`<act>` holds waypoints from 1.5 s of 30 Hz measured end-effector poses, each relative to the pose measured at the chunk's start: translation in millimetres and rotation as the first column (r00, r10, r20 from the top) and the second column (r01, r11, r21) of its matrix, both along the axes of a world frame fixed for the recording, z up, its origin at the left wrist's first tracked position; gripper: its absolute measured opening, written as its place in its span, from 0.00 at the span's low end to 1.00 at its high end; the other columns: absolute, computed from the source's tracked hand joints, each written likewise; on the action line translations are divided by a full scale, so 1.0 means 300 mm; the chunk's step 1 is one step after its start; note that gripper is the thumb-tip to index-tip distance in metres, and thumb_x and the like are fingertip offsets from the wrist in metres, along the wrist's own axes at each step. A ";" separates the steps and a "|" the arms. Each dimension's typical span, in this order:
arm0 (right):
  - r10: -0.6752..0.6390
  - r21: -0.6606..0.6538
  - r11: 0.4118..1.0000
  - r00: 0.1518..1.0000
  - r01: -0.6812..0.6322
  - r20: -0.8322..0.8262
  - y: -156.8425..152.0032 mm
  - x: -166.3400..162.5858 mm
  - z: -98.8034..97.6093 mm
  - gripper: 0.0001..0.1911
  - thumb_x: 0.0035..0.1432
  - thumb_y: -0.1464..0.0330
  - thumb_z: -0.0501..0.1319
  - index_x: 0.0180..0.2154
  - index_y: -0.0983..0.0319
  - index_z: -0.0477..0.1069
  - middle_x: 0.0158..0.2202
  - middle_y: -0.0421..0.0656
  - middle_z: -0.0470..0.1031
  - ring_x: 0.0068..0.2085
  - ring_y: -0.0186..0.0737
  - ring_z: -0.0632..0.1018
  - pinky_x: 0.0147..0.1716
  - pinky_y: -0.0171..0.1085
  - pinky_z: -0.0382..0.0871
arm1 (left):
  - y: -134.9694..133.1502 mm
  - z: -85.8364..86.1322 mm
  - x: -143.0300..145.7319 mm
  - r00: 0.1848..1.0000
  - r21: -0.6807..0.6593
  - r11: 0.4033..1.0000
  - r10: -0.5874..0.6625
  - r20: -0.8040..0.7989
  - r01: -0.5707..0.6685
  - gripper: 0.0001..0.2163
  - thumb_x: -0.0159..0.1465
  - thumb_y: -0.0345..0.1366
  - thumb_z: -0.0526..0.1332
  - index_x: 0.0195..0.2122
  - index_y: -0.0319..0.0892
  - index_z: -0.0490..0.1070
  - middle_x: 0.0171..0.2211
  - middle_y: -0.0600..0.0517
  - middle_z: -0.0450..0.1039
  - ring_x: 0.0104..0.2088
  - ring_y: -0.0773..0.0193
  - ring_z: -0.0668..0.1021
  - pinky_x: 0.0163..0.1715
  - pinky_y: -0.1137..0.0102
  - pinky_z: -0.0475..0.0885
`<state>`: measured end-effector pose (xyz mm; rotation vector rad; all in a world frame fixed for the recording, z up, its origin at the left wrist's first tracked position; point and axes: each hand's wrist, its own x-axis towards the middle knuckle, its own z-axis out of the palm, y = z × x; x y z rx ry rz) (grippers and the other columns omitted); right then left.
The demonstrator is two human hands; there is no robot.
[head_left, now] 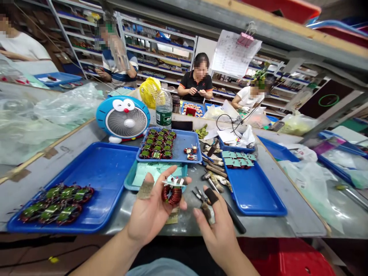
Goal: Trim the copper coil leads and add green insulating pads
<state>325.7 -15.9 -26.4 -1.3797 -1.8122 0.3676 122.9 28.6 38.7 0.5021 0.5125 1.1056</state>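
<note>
The left hand (152, 211) pinches a dark ring coil wound with red-brown copper wire (171, 194), lifted for a clear view; the right hand (214, 232), grip wide and empty, hovers beside small steel pliers (199, 196).

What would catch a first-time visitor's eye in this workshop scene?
The person's left hand at bottom centre comes first, holding up a wire-wound toroid coil with reddish windings. Blue plastic trays on the bench, to the left and just ahead, carry rows of similar coils. Further back, a blue cartoon-cat desk fan stands out at the bench's far edge.
</note>
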 end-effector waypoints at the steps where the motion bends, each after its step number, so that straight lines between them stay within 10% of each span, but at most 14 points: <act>1: 0.034 0.015 0.999 0.999 -0.034 -0.027 0.002 -0.015 0.027 0.30 0.71 0.64 0.60 0.70 0.56 0.54 0.65 0.53 0.64 0.66 0.53 0.69 0.62 0.53 0.68 | -0.004 0.004 0.004 1.000 -0.017 1.000 0.001 0.004 0.000 0.39 0.67 0.67 0.53 0.69 0.43 0.56 0.52 0.39 0.78 0.31 0.55 0.81 0.39 0.61 0.71; 13: 0.211 0.176 0.963 0.977 -0.204 -0.024 0.034 -0.140 0.161 0.43 0.64 0.62 0.67 0.72 0.58 0.49 0.69 0.55 0.55 0.68 0.57 0.63 0.64 0.54 0.65 | -0.041 0.010 -0.018 0.997 -0.101 0.994 -0.031 0.068 0.038 0.40 0.65 0.70 0.53 0.68 0.46 0.64 0.39 0.46 0.83 0.25 0.59 0.80 0.36 0.62 0.75; 19: 0.290 0.105 0.956 0.943 -0.275 -0.162 0.078 -0.159 0.155 0.26 0.65 0.66 0.66 0.63 0.58 0.66 0.60 0.51 0.71 0.63 0.54 0.70 0.62 0.54 0.66 | -0.055 -0.032 -0.028 0.984 -0.019 0.999 -0.033 -0.175 0.030 0.37 0.69 0.69 0.46 0.69 0.48 0.62 0.54 0.42 0.78 0.37 0.54 0.83 0.42 0.59 0.76; 23: 0.055 -0.289 0.869 0.660 -0.401 -0.750 0.030 -0.168 0.070 0.20 0.64 0.62 0.68 0.56 0.57 0.71 0.53 0.46 0.79 0.54 0.48 0.79 0.56 0.48 0.74 | -0.095 -0.117 -0.086 0.611 0.379 0.919 0.239 -0.755 0.108 0.40 0.60 0.57 0.71 0.70 0.53 0.61 0.66 0.39 0.67 0.63 0.40 0.72 0.57 0.53 0.70; 25: -0.094 -0.352 0.788 0.467 -0.505 -0.879 -0.009 -0.179 0.018 0.21 0.63 0.59 0.70 0.55 0.56 0.73 0.52 0.45 0.81 0.53 0.47 0.81 0.56 0.47 0.75 | -0.106 -0.157 -0.107 0.391 0.558 0.774 0.433 -0.812 0.301 0.30 0.60 0.43 0.75 0.63 0.53 0.70 0.65 0.41 0.68 0.63 0.41 0.71 0.58 0.54 0.68; 27: -0.124 -0.342 0.757 0.392 -0.557 -0.912 -0.039 -0.180 -0.029 0.22 0.64 0.56 0.69 0.55 0.57 0.73 0.53 0.45 0.81 0.54 0.48 0.81 0.57 0.48 0.74 | -0.100 -0.182 -0.120 0.342 0.618 0.656 0.514 -0.786 0.434 0.19 0.64 0.35 0.71 0.56 0.52 0.74 0.59 0.43 0.74 0.57 0.47 0.76 0.56 0.56 0.70; 30: -0.066 -0.410 0.800 0.615 -0.438 -0.785 -0.052 -0.142 -0.099 0.23 0.69 0.56 0.62 0.60 0.58 0.69 0.57 0.48 0.78 0.55 0.48 0.80 0.57 0.49 0.75 | -0.071 -0.198 -0.136 0.349 0.585 0.675 0.469 -0.811 0.450 0.15 0.65 0.36 0.70 0.53 0.49 0.75 0.52 0.45 0.78 0.51 0.51 0.79 0.50 0.60 0.72; 34: 0.023 -0.390 0.914 0.974 -0.112 -0.227 -0.021 -0.084 -0.184 0.26 0.65 0.65 0.64 0.62 0.63 0.67 0.59 0.53 0.73 0.59 0.51 0.76 0.60 0.51 0.71 | -0.029 -0.224 -0.155 0.295 0.402 0.818 0.297 -0.908 0.411 0.15 0.64 0.45 0.71 0.48 0.45 0.75 0.45 0.47 0.80 0.45 0.53 0.81 0.46 0.62 0.73; 45: 0.153 -0.348 0.926 0.988 -0.147 -0.010 0.065 -0.122 -0.227 0.13 0.66 0.74 0.61 0.51 0.62 0.75 0.51 0.48 0.77 0.51 0.49 0.74 0.53 0.48 0.69 | -0.010 -0.317 -0.160 0.322 0.380 0.798 0.247 -0.914 0.468 0.19 0.70 0.42 0.64 0.60 0.45 0.71 0.56 0.43 0.78 0.55 0.49 0.79 0.56 0.59 0.72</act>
